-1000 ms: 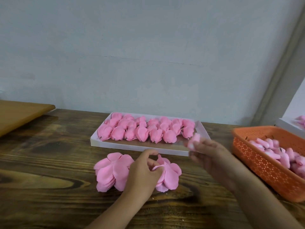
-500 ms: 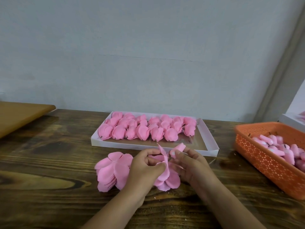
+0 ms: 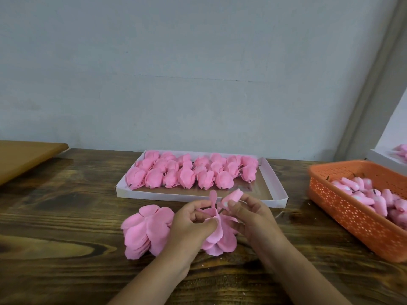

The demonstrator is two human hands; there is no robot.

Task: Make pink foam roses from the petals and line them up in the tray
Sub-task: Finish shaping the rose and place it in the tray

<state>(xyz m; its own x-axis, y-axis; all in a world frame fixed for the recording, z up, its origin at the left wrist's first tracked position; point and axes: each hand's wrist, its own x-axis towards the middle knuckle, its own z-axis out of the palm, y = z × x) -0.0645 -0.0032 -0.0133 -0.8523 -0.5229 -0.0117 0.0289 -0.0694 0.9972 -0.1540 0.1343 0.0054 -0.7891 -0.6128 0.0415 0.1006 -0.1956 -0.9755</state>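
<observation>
Just in front of the white tray (image 3: 273,190), above the wooden desk (image 3: 66,216), both hands are joining a rose core to a petal layer. The right hand (image 3: 253,214) pinches a small rolled pink bud (image 3: 233,194) between thumb and fingertips, a thin dark stem showing below it. The left hand (image 3: 191,219) has its fingers curled round a flat petal piece (image 3: 214,219), thumb pressing it near the middle while one lobe stands up.

To do this step well, I would say the stem should go straight through the centre of the petal piece, the left thumb keeping the foam flat so it does not tear. The bud should then be slid down until it sits snug, and the lobes cupped evenly round it. A light pinch seems wise, since the foam looks soft and would crease easily.

By count, two stacks of flat petal pieces lie on the desk, one (image 3: 145,230) to the left of the hands and one (image 3: 222,241) partly beneath them. Finished roses (image 3: 187,172) fill the tray in what appear to be three overlapping rows of about seven, roughly twenty in all; the near strip of the tray is bare. One orange basket (image 3: 352,214) to the right holds more buds, too jumbled to count exactly. A second white tray edge (image 3: 383,159) shows at far right.
</observation>
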